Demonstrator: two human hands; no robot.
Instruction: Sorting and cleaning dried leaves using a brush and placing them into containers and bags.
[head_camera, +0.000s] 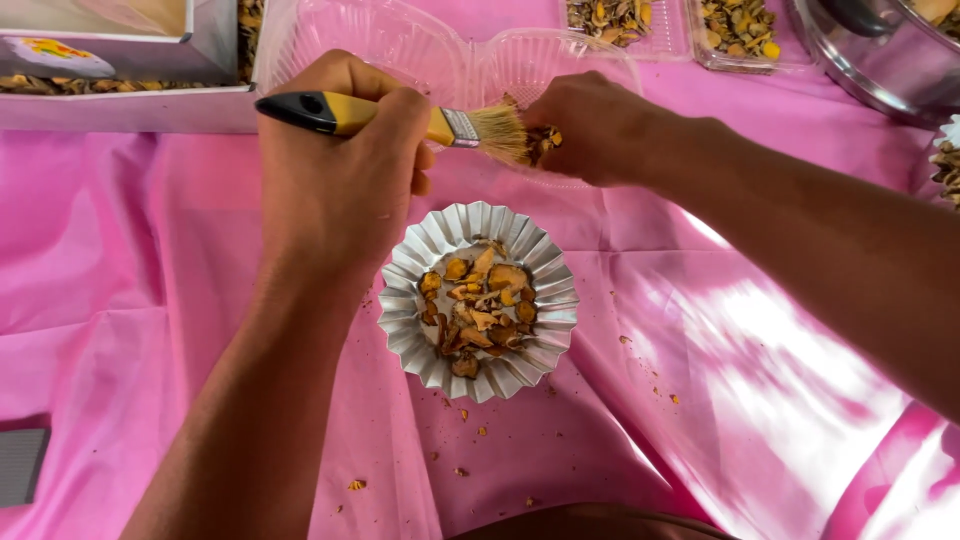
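Note:
My left hand (340, 170) grips a paintbrush (400, 120) with a yellow and black handle, held level above the table. Its pale bristles touch small orange-brown dried pieces (545, 140) pinched in my right hand (590, 125). Both hands hover just beyond a fluted silver foil cup (405, 300) that holds several dried orange and brown slices (480, 305). The cup sits on a pink plastic cloth (150, 280).
An open clear plastic clamshell (400, 45) lies behind the hands. Clear tubs of dried pieces (740, 30) and a metal pot (880, 60) stand at the back right. A grey box (130, 100) sits back left. Crumbs (470, 425) dot the cloth.

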